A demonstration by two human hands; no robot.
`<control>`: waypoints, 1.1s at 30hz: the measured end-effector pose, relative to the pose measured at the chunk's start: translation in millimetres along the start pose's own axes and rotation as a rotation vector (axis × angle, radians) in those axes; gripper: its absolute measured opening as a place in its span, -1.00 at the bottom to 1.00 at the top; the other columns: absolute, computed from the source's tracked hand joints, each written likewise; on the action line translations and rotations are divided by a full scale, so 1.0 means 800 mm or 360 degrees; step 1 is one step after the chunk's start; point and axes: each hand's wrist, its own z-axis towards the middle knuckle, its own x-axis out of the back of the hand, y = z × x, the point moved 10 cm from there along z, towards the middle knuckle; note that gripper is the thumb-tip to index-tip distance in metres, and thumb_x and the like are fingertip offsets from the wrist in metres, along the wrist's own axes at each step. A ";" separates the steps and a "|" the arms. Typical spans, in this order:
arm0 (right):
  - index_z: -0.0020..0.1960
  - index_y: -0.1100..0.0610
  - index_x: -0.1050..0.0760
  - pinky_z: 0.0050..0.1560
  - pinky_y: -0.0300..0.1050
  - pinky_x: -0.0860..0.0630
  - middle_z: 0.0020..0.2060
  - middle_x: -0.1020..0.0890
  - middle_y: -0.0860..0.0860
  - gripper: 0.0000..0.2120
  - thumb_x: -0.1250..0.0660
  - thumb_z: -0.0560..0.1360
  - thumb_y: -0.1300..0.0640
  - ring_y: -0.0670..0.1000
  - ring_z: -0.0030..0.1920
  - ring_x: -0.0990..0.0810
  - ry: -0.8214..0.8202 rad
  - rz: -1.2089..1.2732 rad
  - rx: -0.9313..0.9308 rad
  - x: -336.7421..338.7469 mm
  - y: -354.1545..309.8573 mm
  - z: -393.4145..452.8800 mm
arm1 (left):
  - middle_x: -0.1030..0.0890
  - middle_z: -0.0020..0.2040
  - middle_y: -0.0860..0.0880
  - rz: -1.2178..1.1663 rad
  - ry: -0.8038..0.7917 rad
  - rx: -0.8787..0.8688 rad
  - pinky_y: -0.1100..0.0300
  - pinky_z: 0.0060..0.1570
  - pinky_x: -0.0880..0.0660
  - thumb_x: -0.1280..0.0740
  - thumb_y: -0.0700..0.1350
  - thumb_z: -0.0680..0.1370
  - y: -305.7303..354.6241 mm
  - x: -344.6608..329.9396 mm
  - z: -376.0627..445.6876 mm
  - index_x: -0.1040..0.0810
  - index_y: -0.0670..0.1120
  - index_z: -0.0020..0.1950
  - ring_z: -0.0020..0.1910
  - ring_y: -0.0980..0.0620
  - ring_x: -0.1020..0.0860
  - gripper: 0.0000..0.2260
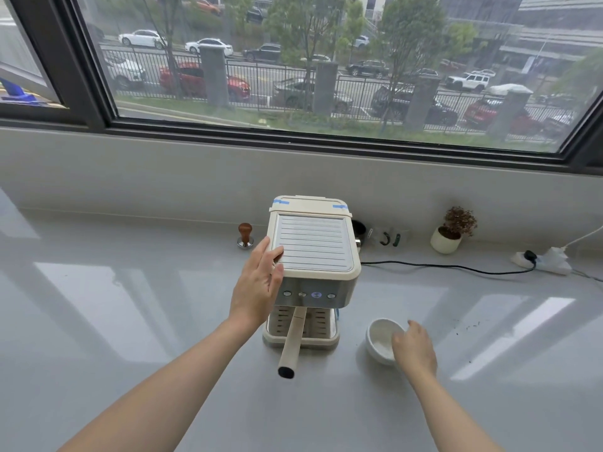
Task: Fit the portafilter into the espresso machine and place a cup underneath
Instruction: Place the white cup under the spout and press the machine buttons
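A: Right, left side first. Tamper stands upright on the table, just left of the espresso machine. Left hand lies flat, fingers spread, against the machine's top left corner, bracing, gripping nothing.

B: Portafilter?

A: Head is under the group, hidden by the control panel; locked or not, can't tell. Its long axis runs from the machine toward the wearer, dark handle tip nearest, swung slightly left. Rigid, looks weighty at the head; take it by the handle.

B: Cup?

A: Cup, white, tipped on the table right of the drip tray, mouth up and leftward. Right hand curls over its near rim, apparently grasping it. Probably ceramic: light, smooth, chippable. Hold the wall, not the lip. Not yet underneath.
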 end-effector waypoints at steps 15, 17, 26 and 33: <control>0.06 0.39 -0.54 0.05 0.06 -0.55 -0.02 -0.64 0.33 -0.51 -0.29 0.44 -0.06 0.30 -0.07 -0.63 -0.0168 0.0732 -0.0794 -0.105 0.128 0.010 | -0.16 0.53 0.14 -0.0011 -0.0002 0.0007 0.11 0.03 -0.50 0.06 0.17 0.57 -0.002 -0.002 0.000 -0.32 0.12 0.36 0.42 0.11 -0.26 -0.58; 0.04 0.39 -0.56 -0.04 0.01 -0.50 -0.03 -0.64 0.34 -0.60 -0.32 0.47 0.04 0.29 -0.03 -0.60 -0.0152 0.0825 -0.0858 -0.096 0.117 -0.007 | -0.16 0.53 0.13 -0.0011 -0.0004 0.0005 0.06 0.02 -0.54 0.06 0.16 0.58 -0.003 -0.002 0.000 -0.31 0.13 0.36 0.42 0.10 -0.26 -0.60; -0.24 0.20 -0.38 -0.26 -0.11 -0.44 -0.23 -0.59 0.11 -0.81 -0.34 0.48 0.16 0.10 -0.30 -0.70 -0.0280 0.1173 -0.0593 -0.071 -0.004 -0.037 | -0.18 0.52 0.12 -0.0034 0.0009 0.0013 -0.04 0.03 -0.58 0.05 0.16 0.58 -0.007 -0.002 0.002 -0.31 0.13 0.34 0.42 0.06 -0.28 -0.62; -0.22 0.19 -0.34 -0.32 -0.18 -0.45 -0.15 -0.57 0.13 -0.77 -0.36 0.49 0.14 0.09 -0.31 -0.68 -0.0520 0.1125 -0.0448 -0.106 -0.083 -0.040 | -0.16 0.52 0.14 -0.0027 -0.0010 0.0043 -0.01 0.04 -0.56 0.06 0.17 0.57 -0.004 -0.002 0.000 -0.31 0.13 0.35 0.43 0.10 -0.26 -0.60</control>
